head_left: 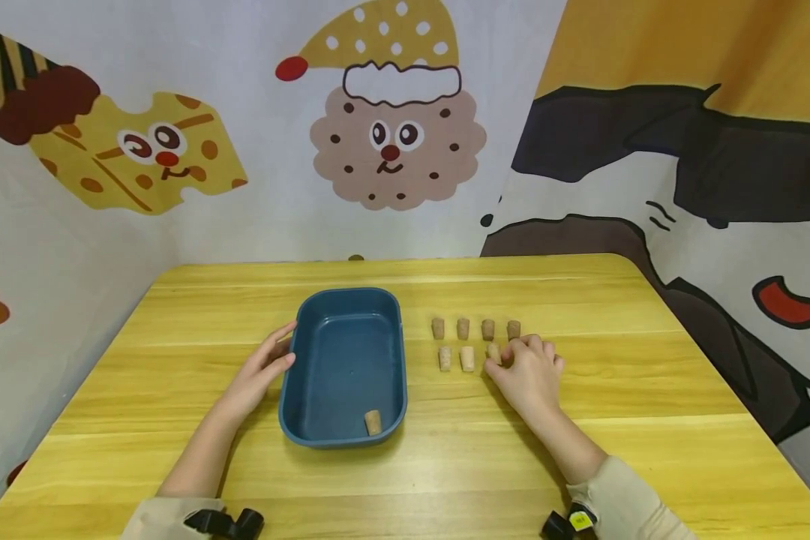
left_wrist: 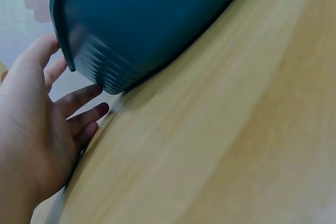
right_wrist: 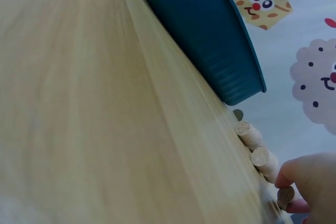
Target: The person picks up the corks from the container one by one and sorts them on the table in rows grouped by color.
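Observation:
A blue plastic bin (head_left: 340, 345) stands on the wooden table, with one cork stopper (head_left: 373, 422) at its near right corner. My left hand (head_left: 259, 375) rests against the bin's left side, thumb and fingers at the rim and wall; the left wrist view shows the hand (left_wrist: 39, 108) with its fingers spread loosely at the bin's ribbed end. Right of the bin, cork stoppers stand in two rows. With thumb and fingers my right hand (head_left: 529, 375) pinches a cork (head_left: 493, 353) at the right end of the front row, seen in the right wrist view as a cork (right_wrist: 285, 196).
Two paler corks (head_left: 445, 358) stand left of the pinched one in the front row. Behind them is a back row of several corks (head_left: 463, 328). The yellow wooden table (head_left: 439, 480) ends at a wall hanging (head_left: 256, 232) with cartoon prints.

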A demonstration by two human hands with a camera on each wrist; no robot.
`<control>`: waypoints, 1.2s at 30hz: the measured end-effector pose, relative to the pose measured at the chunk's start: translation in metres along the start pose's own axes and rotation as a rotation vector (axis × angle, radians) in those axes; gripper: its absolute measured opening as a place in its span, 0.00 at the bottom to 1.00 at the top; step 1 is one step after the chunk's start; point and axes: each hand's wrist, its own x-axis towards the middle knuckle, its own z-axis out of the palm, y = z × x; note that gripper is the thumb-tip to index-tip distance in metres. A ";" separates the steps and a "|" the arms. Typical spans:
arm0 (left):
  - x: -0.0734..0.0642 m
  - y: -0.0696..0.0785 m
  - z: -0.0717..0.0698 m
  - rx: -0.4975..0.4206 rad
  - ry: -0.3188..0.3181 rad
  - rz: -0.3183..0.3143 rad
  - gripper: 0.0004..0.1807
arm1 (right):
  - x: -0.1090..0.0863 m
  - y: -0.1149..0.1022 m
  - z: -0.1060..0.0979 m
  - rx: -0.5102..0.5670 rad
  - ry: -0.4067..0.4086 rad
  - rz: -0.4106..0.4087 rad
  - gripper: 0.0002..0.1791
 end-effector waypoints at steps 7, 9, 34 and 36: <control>0.000 0.000 0.000 -0.001 -0.003 0.003 0.30 | -0.001 0.001 0.002 -0.004 -0.013 0.015 0.14; 0.000 0.000 0.000 0.001 -0.005 0.003 0.30 | -0.001 0.001 0.002 -0.008 -0.022 0.021 0.14; 0.000 0.001 0.001 -0.007 -0.008 0.001 0.30 | -0.002 0.003 0.003 -0.035 -0.056 0.023 0.16; 0.000 0.001 0.000 -0.003 -0.005 -0.001 0.30 | -0.002 0.003 0.003 -0.034 -0.057 0.020 0.16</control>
